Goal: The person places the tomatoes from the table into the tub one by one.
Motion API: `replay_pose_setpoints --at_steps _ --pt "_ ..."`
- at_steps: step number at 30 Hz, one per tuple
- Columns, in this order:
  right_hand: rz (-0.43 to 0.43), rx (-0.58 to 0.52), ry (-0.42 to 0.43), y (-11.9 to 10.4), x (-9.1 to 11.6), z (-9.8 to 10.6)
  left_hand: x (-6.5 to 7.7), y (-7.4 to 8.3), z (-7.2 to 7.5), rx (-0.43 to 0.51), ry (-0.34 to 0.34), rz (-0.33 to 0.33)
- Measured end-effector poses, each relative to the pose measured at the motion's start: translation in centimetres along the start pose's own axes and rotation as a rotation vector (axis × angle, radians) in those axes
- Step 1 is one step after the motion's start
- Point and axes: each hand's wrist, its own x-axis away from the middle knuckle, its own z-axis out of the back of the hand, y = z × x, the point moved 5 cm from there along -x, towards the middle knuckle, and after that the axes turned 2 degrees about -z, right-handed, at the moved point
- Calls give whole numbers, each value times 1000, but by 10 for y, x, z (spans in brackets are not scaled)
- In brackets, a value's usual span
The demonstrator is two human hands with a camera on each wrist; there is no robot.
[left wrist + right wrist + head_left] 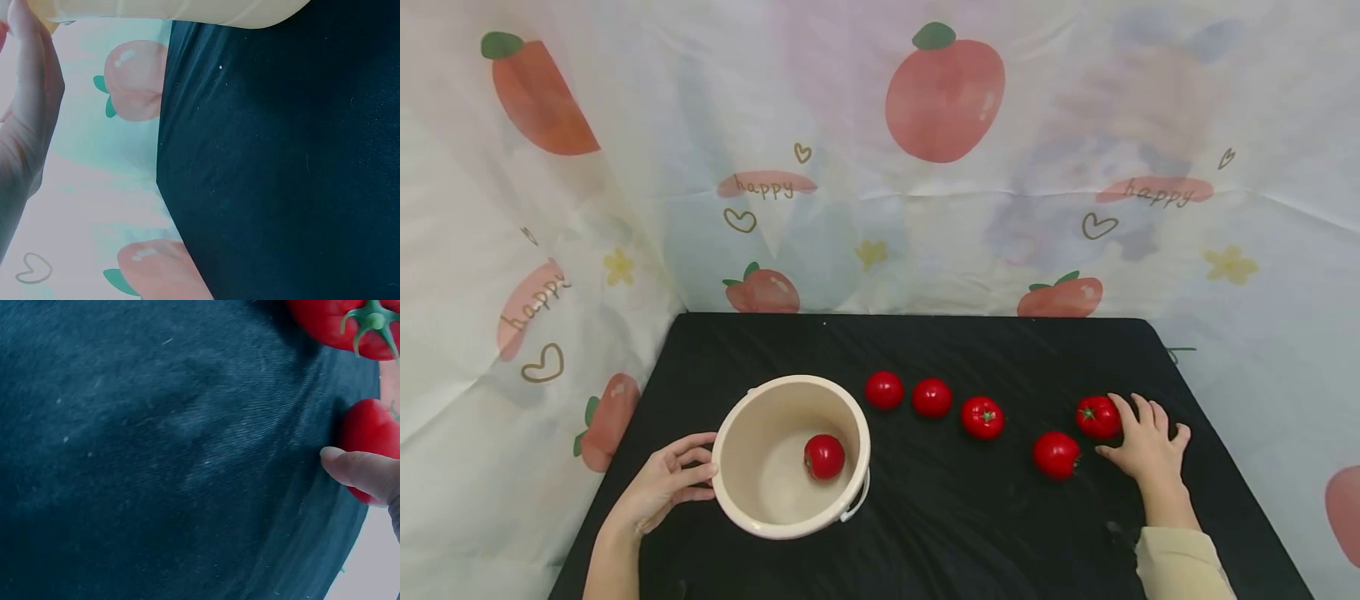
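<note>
A cream bucket (790, 532) stands on the black-covered table with one red tomato (824, 457) inside it. My left hand (662, 482) rests against the bucket's left side, its fingertips right at the rim; none reach inside. In the left wrist view, the hand (28, 100) is partly seen beside the bucket (181, 9). My right hand (1152, 446) is spread at the right side of a tomato (1097, 417), fingertips at its edge. The thumb (359, 470) overlaps that tomato (373, 431) in the right wrist view. Another tomato (1056, 456) lies close to the hand's left.
Several tomatoes, among them one with a green stem (982, 417), form a row right of the bucket. The bucket's handle (856, 498) hangs at its right side. A printed cloth (880, 242) hangs behind the table (925, 533) and along its sides.
</note>
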Motion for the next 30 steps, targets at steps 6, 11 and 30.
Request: replay_pose_setpoints --at_steps 6,11,30 --pt "3 -2 15 1 -2 -2 0 1 0 -13 11 8" --pt "12 6 30 1 -5 -4 1 2 -1 -13 15 10" --pt "78 45 140 -20 -23 23 -1 1 0 -22 6 11"
